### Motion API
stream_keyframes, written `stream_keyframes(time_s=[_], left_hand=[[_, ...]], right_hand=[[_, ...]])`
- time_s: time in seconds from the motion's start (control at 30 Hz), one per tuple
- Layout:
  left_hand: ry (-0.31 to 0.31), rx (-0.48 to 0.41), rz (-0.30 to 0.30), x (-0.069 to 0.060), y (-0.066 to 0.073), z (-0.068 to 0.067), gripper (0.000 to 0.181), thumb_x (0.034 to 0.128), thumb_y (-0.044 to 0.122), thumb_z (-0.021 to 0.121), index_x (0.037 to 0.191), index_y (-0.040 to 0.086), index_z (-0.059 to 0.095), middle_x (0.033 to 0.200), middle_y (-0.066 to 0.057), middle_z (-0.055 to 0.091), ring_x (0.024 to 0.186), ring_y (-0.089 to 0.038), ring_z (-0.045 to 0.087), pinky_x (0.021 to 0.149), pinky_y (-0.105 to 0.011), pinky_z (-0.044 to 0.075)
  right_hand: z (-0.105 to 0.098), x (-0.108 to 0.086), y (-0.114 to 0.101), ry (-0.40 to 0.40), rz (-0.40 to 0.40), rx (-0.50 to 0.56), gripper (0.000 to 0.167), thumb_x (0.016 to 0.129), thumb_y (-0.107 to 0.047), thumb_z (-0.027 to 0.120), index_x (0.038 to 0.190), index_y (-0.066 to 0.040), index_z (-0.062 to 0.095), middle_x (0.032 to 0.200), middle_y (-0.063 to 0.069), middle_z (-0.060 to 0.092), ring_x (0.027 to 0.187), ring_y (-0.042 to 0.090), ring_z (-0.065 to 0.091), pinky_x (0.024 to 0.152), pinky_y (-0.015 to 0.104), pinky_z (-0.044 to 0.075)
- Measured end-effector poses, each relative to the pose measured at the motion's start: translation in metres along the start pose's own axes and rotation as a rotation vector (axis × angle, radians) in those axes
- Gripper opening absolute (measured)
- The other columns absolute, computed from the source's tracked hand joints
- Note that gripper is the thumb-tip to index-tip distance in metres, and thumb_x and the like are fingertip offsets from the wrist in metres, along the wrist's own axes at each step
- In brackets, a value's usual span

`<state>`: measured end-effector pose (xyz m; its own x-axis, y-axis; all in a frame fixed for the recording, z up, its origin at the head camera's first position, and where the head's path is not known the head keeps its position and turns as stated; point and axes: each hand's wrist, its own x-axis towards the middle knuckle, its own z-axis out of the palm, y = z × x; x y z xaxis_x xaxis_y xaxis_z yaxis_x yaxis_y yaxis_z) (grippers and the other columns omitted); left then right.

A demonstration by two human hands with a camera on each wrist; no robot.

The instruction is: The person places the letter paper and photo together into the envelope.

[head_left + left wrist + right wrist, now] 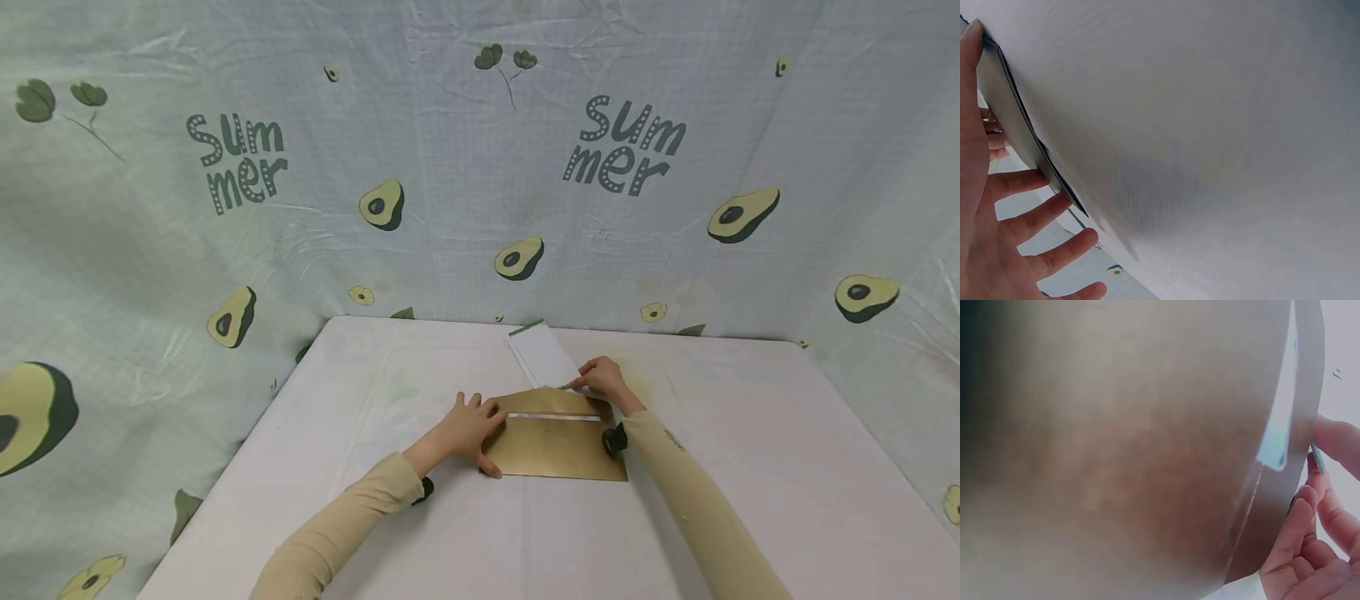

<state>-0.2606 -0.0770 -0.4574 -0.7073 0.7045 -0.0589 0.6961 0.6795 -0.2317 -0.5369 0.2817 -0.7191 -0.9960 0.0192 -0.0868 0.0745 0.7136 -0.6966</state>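
Note:
A gold-brown envelope-like piece (555,450) with a slot near its top edge lies on the table. My left hand (471,427) rests at its left side, fingers spread, thumb at the lower left corner; in the left wrist view the hand (1013,231) touches the edge of the piece (1013,112). A white card (543,354) with green ends lies behind it. My right hand (602,379) pinches the card's near green end by the piece's top edge. In the right wrist view, the right hand (1316,531) holds a small green edge (1317,459) beside the brown surface (1116,456).
A pale table (420,542) reaches to a hanging cloth (450,150) printed with avocados and lettering, which stands behind it and at both sides. A black wrist device (614,439) on the right arm is above the brown piece's right side.

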Motion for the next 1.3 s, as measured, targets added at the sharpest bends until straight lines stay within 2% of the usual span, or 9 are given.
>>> stream_keyframes(time_s=[0.03,0.27,0.33,0.43,0.53,0.77,0.83,1.07,1.3], left_hand=[[0.001,0.0,0.001,0.0,0.0,0.0,0.093,0.0557,0.079,0.056,0.126,0.02,0.042,0.124,-0.006,0.046,0.104,-0.026,0.047,0.085,-0.052,0.037],[0.008,0.013,0.005,-0.001,0.001,-0.002,0.092,0.0557,0.079,0.055,0.125,0.02,0.043,0.123,-0.006,0.046,0.103,-0.026,0.047,0.085,-0.051,0.038],[0.009,0.013,0.006,-0.002,0.001,-0.003,0.092,0.0558,0.079,0.055,0.124,0.019,0.043,0.123,-0.006,0.046,0.103,-0.026,0.047,0.085,-0.051,0.038],[0.01,0.008,0.008,-0.002,0.001,-0.003,0.092,0.0556,0.079,0.056,0.124,0.019,0.043,0.124,-0.007,0.046,0.103,-0.026,0.047,0.085,-0.051,0.038],[0.008,-0.001,0.008,-0.003,0.001,-0.003,0.091,0.0557,0.078,0.056,0.124,0.02,0.043,0.124,-0.007,0.046,0.103,-0.026,0.047,0.086,-0.052,0.038],[-0.006,-0.014,0.007,-0.005,0.001,-0.006,0.092,0.0559,0.077,0.057,0.125,0.019,0.044,0.124,-0.007,0.046,0.104,-0.027,0.046,0.086,-0.052,0.037],[-0.008,-0.012,0.007,-0.005,0.001,-0.006,0.091,0.056,0.078,0.057,0.125,0.019,0.044,0.124,-0.007,0.046,0.105,-0.027,0.046,0.086,-0.052,0.037],[0.004,-0.005,0.012,-0.007,0.001,-0.006,0.091,0.0552,0.078,0.057,0.123,0.019,0.044,0.123,-0.007,0.047,0.103,-0.027,0.047,0.084,-0.051,0.038],[-0.005,-0.019,0.01,-0.007,0.001,-0.005,0.091,0.0555,0.078,0.057,0.124,0.019,0.044,0.123,-0.007,0.046,0.103,-0.027,0.046,0.086,-0.052,0.037]], right_hand=[[-0.006,-0.013,-0.012,0.002,-0.008,-0.002,0.056,0.047,-0.054,0.081,0.085,-0.014,0.066,0.081,0.003,0.06,0.063,0.018,0.05,0.053,0.03,0.04],[-0.111,-0.214,-0.209,-0.104,0.019,0.113,0.035,0.072,-0.02,0.072,0.094,0.004,0.06,0.074,0.009,0.06,0.053,0.009,0.046,0.052,0.025,0.039],[-0.122,-0.233,-0.23,-0.108,0.045,0.132,0.035,0.075,-0.015,0.068,0.098,0.008,0.057,0.072,0.01,0.06,0.05,0.003,0.041,0.052,0.023,0.039],[-0.124,-0.238,-0.233,-0.094,0.066,0.173,0.037,0.076,-0.013,0.067,0.103,0.01,0.054,0.071,0.009,0.062,0.05,0.001,0.041,0.052,0.022,0.039],[-0.111,-0.213,-0.202,-0.086,0.036,0.25,0.039,0.074,-0.017,0.07,0.103,0.006,0.056,0.071,0.008,0.063,0.054,0.006,0.05,0.054,0.025,0.043],[-0.065,-0.108,-0.079,-0.143,-0.021,0.487,0.044,0.065,-0.033,0.078,0.097,-0.011,0.059,0.073,0.002,0.068,0.064,0.015,0.063,0.054,0.031,0.049],[-0.071,-0.118,-0.087,-0.167,-0.02,0.52,0.043,0.068,-0.031,0.077,0.1,-0.011,0.057,0.077,0.004,0.069,0.068,0.015,0.064,0.058,0.031,0.05],[-0.127,-0.231,-0.206,-0.163,0.122,0.451,0.046,0.082,-0.013,0.062,0.119,0.007,0.043,0.088,0.008,0.064,0.076,0.012,0.061,0.07,0.03,0.05],[-0.141,-0.249,-0.218,-0.193,0.188,0.548,0.055,0.084,-0.009,0.058,0.13,0.01,0.034,0.079,-0.002,0.062,0.07,0.007,0.061,0.069,0.026,0.051]])
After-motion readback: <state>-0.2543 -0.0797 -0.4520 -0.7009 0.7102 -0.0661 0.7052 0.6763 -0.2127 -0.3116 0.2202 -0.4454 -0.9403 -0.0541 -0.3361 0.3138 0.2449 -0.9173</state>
